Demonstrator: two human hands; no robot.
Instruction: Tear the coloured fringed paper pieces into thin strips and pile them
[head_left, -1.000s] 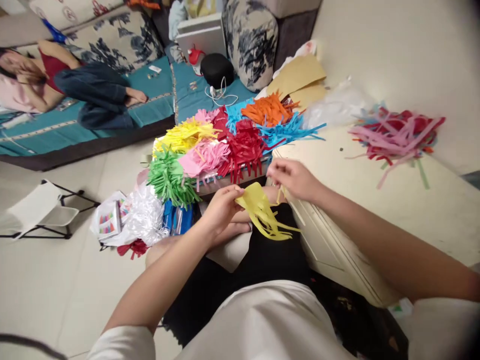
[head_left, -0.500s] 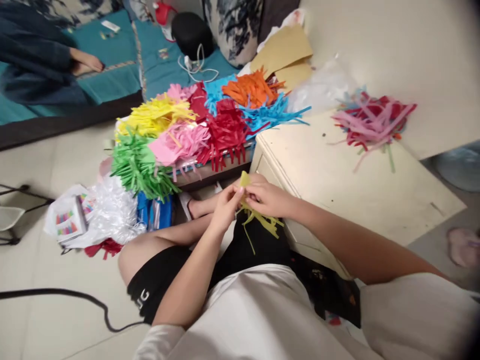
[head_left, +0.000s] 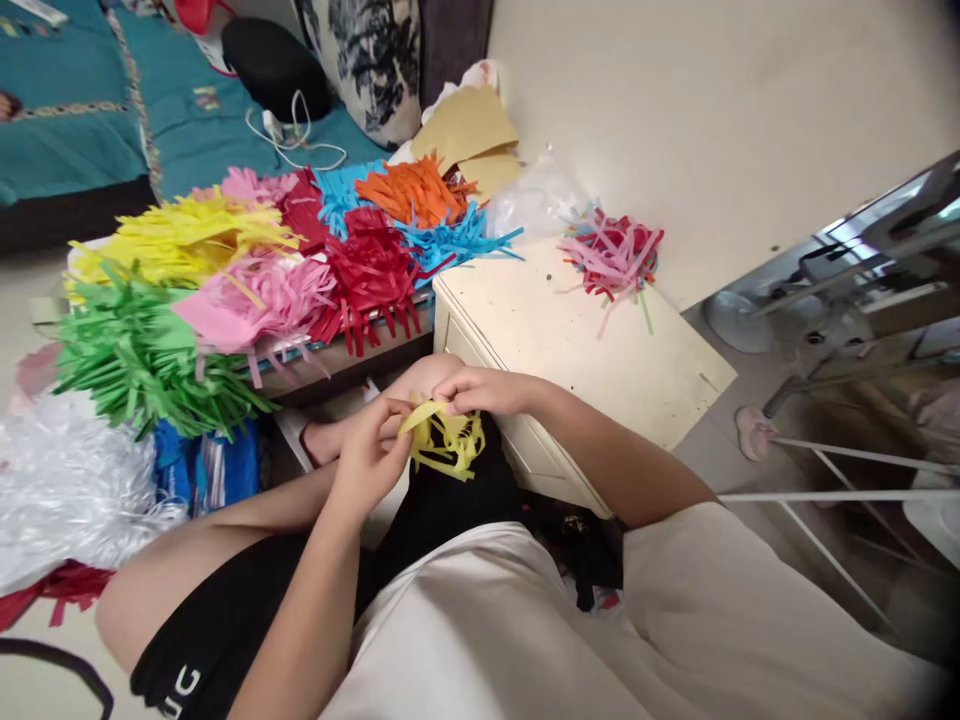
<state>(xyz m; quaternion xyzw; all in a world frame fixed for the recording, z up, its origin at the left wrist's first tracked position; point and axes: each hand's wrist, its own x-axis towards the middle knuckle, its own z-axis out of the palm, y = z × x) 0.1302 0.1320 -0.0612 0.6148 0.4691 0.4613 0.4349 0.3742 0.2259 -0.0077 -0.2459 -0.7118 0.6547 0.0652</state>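
A yellow fringed paper piece (head_left: 444,443) hangs over my lap, held between both hands. My left hand (head_left: 370,455) pinches its near edge with curled fingers. My right hand (head_left: 484,391) grips its top edge from the right, fingers closed. Just beyond the hands lies a heap of fringed papers: green (head_left: 142,365), yellow (head_left: 180,235), pink (head_left: 255,300), red (head_left: 367,270), blue (head_left: 450,240) and orange (head_left: 409,190).
A cream cabinet (head_left: 555,330) stands right of my knees, with a small pile of coloured paper strips (head_left: 611,250) on it. White shredded plastic (head_left: 67,490) lies at the left. A teal mattress (head_left: 90,110) is behind; metal fan legs (head_left: 840,460) are at the right.
My hands came together on the yellow paper and drew it closer to my lap, bunching its fringe. The camera swung right and down, bringing the fan legs into sight.
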